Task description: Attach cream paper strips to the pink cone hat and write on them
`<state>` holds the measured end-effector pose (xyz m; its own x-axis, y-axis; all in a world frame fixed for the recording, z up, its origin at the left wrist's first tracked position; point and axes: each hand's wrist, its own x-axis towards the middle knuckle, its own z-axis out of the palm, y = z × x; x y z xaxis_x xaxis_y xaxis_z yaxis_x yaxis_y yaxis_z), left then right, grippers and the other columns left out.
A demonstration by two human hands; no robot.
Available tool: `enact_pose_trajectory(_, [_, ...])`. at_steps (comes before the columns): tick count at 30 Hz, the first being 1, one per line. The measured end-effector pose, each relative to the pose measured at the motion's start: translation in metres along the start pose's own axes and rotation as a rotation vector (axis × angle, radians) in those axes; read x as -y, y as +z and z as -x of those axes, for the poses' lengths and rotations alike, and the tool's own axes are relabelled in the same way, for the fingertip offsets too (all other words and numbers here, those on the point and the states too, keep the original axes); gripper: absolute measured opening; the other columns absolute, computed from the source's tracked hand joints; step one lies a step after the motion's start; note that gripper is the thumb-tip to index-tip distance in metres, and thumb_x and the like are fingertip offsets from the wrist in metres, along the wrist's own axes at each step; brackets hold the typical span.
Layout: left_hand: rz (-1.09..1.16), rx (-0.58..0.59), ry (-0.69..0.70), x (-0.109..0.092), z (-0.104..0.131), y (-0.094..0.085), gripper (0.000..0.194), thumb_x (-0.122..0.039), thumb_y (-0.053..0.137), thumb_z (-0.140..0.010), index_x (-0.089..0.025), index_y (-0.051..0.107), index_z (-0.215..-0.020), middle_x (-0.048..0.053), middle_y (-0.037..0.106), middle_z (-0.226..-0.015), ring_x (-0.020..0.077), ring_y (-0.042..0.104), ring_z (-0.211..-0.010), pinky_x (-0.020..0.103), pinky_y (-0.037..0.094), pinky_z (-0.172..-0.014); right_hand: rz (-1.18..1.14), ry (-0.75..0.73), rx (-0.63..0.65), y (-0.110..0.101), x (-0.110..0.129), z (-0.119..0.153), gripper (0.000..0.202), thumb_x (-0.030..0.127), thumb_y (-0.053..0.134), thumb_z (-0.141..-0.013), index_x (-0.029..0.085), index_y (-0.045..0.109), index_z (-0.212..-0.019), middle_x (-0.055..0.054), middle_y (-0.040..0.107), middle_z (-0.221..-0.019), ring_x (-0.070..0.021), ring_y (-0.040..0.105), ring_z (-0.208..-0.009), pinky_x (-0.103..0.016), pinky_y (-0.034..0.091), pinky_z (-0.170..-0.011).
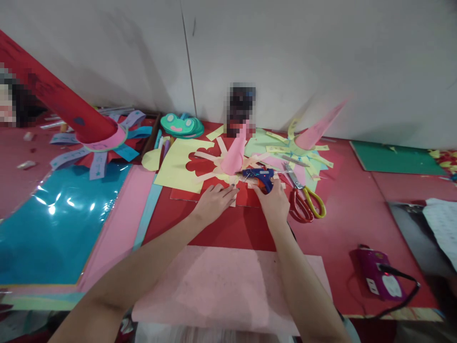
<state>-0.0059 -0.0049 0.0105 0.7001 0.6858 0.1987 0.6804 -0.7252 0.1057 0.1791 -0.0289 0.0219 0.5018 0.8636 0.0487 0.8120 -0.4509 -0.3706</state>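
My right hand [275, 202] is wrapped round a blue hot glue gun [263, 176] with an orange trigger. The gun's nozzle points left, at the base of a pink paper cone [233, 156]. Pale paper strips spread out from the cone's foot over a red scalloped paper shape [194, 164]. My left hand [213, 204] lies with its fingers stretched out over the strips just in front of the cone. A pair of scissors [303, 197] with one red and one yellow handle rests close to my right hand.
A second pink cone [321, 126] with yellow strips stands at back right. On the left are a large red paper tube [82, 109], green frog cut-outs [182, 125] and blue sheets [60, 228]. A purple power adapter [380, 274] with a black cord sits at front right.
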Motion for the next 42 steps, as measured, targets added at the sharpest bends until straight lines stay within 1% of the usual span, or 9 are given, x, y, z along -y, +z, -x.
enact_pose_trajectory(3, [0.128,-0.052,-0.055,0.003,0.000,0.004,0.031,-0.029,0.042,-0.093,-0.019,0.055,-0.120,0.005,0.063,-0.118,0.0208,0.056,-0.089,0.036,0.046,-0.076,0.002,0.013,0.016,-0.002,0.001,0.000,0.062,0.063,0.050,-0.076,0.018,0.046,-0.118,-0.015,0.060,-0.113,-0.0280,0.060,-0.097,-0.030,0.044,-0.062])
enact_pose_trajectory(6, [0.327,-0.147,-0.201,0.010,-0.004,0.008,0.026,-0.030,0.049,-0.091,-0.018,0.058,-0.112,0.006,0.063,-0.110,0.0188,0.056,-0.098,0.033,0.046,-0.086,-0.007,0.026,0.036,-0.004,0.002,0.000,0.062,0.062,0.051,-0.076,0.018,0.045,-0.120,-0.014,0.059,-0.116,-0.0281,0.060,-0.099,-0.030,0.044,-0.062])
enact_pose_trajectory(8, [0.441,-0.184,-0.308,0.015,-0.010,0.008,0.020,-0.028,0.052,-0.089,-0.018,0.059,-0.105,0.005,0.061,-0.104,0.0173,0.057,-0.098,0.032,0.047,-0.087,-0.013,0.029,0.044,-0.004,0.003,0.000,0.062,0.062,0.051,-0.076,0.019,0.045,-0.120,-0.014,0.060,-0.117,-0.0280,0.060,-0.100,-0.030,0.045,-0.063])
enact_pose_trajectory(11, [0.510,-0.189,-0.409,0.019,-0.022,0.008,0.018,-0.024,0.059,-0.084,-0.018,0.059,-0.101,0.005,0.059,-0.101,0.0182,0.058,-0.096,0.033,0.048,-0.086,-0.018,0.023,0.034,-0.004,0.002,0.000,0.065,0.062,0.052,-0.076,0.018,0.043,-0.124,-0.014,0.060,-0.117,-0.0282,0.060,-0.100,-0.031,0.045,-0.063])
enact_pose_trajectory(15, [0.508,-0.167,-0.481,0.020,-0.032,0.010,0.019,-0.020,0.066,-0.078,-0.016,0.059,-0.096,0.005,0.057,-0.100,0.0189,0.058,-0.094,0.033,0.049,-0.084,-0.014,0.021,0.025,-0.002,0.001,0.001,0.069,0.060,0.052,-0.077,0.016,0.040,-0.128,-0.016,0.060,-0.117,-0.0288,0.061,-0.100,-0.031,0.046,-0.064])
enact_pose_trajectory(19, [0.506,-0.180,-0.511,0.018,-0.035,0.012,0.016,-0.019,0.066,-0.077,-0.018,0.059,-0.092,0.003,0.056,-0.096,0.0174,0.059,-0.090,0.032,0.049,-0.082,-0.036,0.009,0.019,-0.002,0.000,0.001,0.066,0.062,0.052,-0.076,0.016,0.045,-0.123,-0.015,0.061,-0.116,-0.0284,0.060,-0.101,-0.031,0.047,-0.064])
enact_pose_trajectory(24, [0.526,-0.181,-0.530,0.019,-0.036,0.012,0.021,-0.019,0.067,-0.077,-0.019,0.058,-0.096,0.004,0.055,-0.097,0.0173,0.059,-0.089,0.031,0.049,-0.079,-0.057,0.018,0.026,-0.003,0.000,0.000,0.061,0.059,0.056,-0.075,0.019,0.046,-0.120,-0.011,0.061,-0.117,-0.0272,0.060,-0.102,-0.030,0.045,-0.063])
enact_pose_trajectory(29, [0.550,-0.176,-0.528,0.018,-0.037,0.010,0.016,-0.018,0.066,-0.077,-0.019,0.059,-0.092,0.002,0.056,-0.096,0.0170,0.059,-0.089,0.031,0.049,-0.079,-0.044,0.035,0.045,-0.003,0.000,0.000,0.059,0.061,0.053,-0.076,0.019,0.047,-0.117,-0.012,0.061,-0.116,-0.0270,0.061,-0.096,-0.030,0.044,-0.061])
enact_pose_trajectory(42, [0.573,-0.157,-0.505,0.018,-0.037,0.008,0.017,-0.017,0.067,-0.077,-0.021,0.060,-0.092,0.002,0.055,-0.097,0.0168,0.058,-0.090,0.031,0.048,-0.080,-0.060,0.003,0.014,-0.001,-0.003,0.001,0.071,0.063,0.052,-0.076,0.018,0.039,-0.130,-0.014,0.060,-0.117,-0.0286,0.060,-0.101,-0.032,0.047,-0.065])
